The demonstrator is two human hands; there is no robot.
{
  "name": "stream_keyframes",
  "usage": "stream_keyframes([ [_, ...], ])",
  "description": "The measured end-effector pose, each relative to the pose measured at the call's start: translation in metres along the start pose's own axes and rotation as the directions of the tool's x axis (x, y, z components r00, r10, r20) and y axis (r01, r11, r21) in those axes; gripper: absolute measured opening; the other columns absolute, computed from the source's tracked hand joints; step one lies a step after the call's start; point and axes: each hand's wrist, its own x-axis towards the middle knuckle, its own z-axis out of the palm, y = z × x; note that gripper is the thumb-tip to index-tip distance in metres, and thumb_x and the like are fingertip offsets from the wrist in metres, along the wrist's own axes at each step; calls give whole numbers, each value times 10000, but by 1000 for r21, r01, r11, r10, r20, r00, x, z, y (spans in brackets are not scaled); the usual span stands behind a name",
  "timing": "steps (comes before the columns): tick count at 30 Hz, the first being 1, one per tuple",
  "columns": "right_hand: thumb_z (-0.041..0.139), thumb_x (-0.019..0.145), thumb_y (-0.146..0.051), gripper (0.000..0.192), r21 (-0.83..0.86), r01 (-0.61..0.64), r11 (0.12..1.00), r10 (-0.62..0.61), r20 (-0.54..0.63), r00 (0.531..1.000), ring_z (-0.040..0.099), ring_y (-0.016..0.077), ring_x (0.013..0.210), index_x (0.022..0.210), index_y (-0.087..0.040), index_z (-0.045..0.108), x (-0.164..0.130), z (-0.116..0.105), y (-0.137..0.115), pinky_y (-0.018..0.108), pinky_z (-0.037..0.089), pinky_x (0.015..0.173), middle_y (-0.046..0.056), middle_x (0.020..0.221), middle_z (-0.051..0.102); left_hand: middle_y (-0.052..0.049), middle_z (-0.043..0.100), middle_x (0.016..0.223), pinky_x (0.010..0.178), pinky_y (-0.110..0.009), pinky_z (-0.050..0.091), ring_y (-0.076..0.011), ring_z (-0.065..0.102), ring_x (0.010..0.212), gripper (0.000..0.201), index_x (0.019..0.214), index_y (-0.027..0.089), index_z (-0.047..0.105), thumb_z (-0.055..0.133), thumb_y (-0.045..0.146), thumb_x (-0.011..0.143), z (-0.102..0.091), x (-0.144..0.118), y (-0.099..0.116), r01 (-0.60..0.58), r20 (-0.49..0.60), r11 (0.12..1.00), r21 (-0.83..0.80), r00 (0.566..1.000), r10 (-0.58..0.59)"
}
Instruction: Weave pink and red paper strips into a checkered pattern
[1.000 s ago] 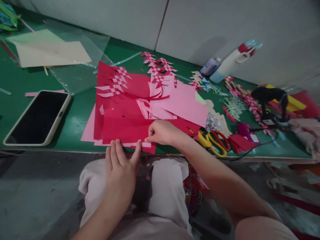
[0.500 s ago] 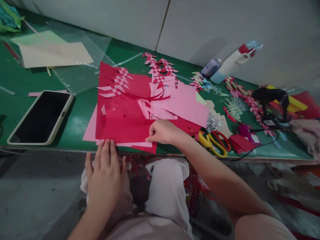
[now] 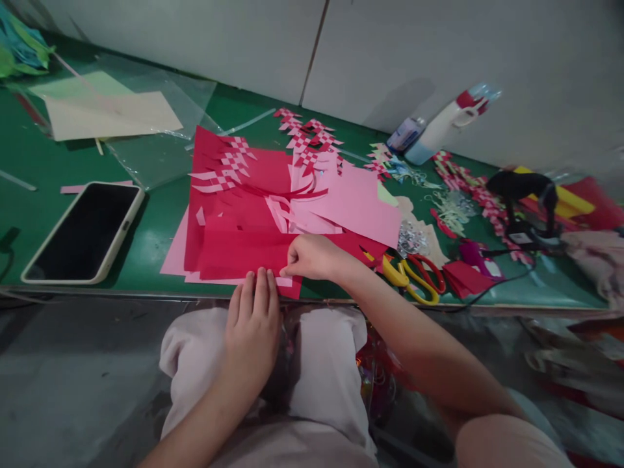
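Since half a second ago: left hand (image 3: 253, 322) has slid right along the table edge, from under the stack's left part to just beside the right hand; right hand has stayed put.
Phone (image 3: 82, 234): lies flat, screen dark, on the green table (image 3: 156, 214), well left of the paper.
Cream sheets (image 3: 110, 114): far left at the back, under clear film.
Left hand: flat, fingers together and extended, fingertips (image 3: 260, 276) touching the near edge of the red paper stack (image 3: 238, 244); holds nothing.
Red paper stack: lies at the table's near edge on pink sheets (image 3: 351, 201), woven red-and-white strips (image 3: 231, 162) at its far side.
Right hand (image 3: 312, 257): curled, fingers pinching the red paper's near right edge.
Scissors (image 3: 414, 276): yellow and red handles, just right of the right wrist.
Glue gun (image 3: 524, 192): black, far right, among paper scraps.
White bottle (image 3: 448, 120): lies tilted against the wall.
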Motion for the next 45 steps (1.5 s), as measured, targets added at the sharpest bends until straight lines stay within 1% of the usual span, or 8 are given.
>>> stream_keyframes([
  [5,704,744,-300,133,67,28,997,-30,28,999,603,107,653,734,-175,748,-9,-3,15,220,324,535,26,740,733,-209,502,1402,977,-445,413,-352,482,1267,514,1390,-6,414,427,157,903,-1,2,1,-16,-21,998,68,1000,18],
  [8,709,751,-320,149,43,6,999,-7,21,1000,611,112,668,777,-182,757,-15,-6,26,218,340,544,23,777,743,-217,509,1392,965,-455,419,-362,486,1259,510,1382,-11,426,432,168,905,-1,3,1,-21,-25,998,57,999,22],
  [11,701,769,-320,150,24,-16,1000,15,18,1000,613,114,670,805,-189,764,-20,-9,34,218,352,558,21,774,743,-228,494,1402,968,-467,416,-375,473,1268,538,1406,-12,388,439,179,905,-2,3,1,-28,-2,999,46,1000,28],
  [20,681,784,-295,123,40,21,999,-20,-3,1000,609,109,676,806,-198,753,-24,-7,44,219,348,571,6,774,738,-235,491,1401,944,-467,438,-390,486,1250,537,1409,4,393,448,204,914,-3,4,6,-37,13,991,126,999,36],
  [25,655,795,-306,137,-1,-9,1000,9,12,1000,610,117,693,790,-204,746,-22,-8,41,224,339,562,6,790,738,-253,494,1390,943,-470,445,-394,493,1245,538,1412,0,387,441,171,904,-4,4,6,-36,16,992,122,999,34],
  [30,665,783,-321,155,-87,-82,993,89,78,993,634,147,726,793,-191,749,-21,-14,30,241,356,571,38,799,743,-257,469,1408,949,-480,445,-401,482,1259,544,1436,72,380,446,172,905,-5,5,7,-31,61,992,122,998,24],
  [37,670,772,-332,222,-151,-66,986,82,108,991,654,179,744,872,-153,755,-17,-17,25,256,409,608,89,852,744,-248,464,1415,950,-480,457,-386,482,1268,543,1452,149,371,434,163,913,-5,8,8,-30,93,986,161,996,15],
  [45,666,747,-290,224,-173,-34,984,52,105,993,666,218,775,890,-140,752,-13,-14,24,277,441,640,122,824,737,-270,513,1349,919,-494,489,-402,519,1231,564,1431,243,409,470,102,889,-8,14,12,-28,86,992,124,996,17],
])
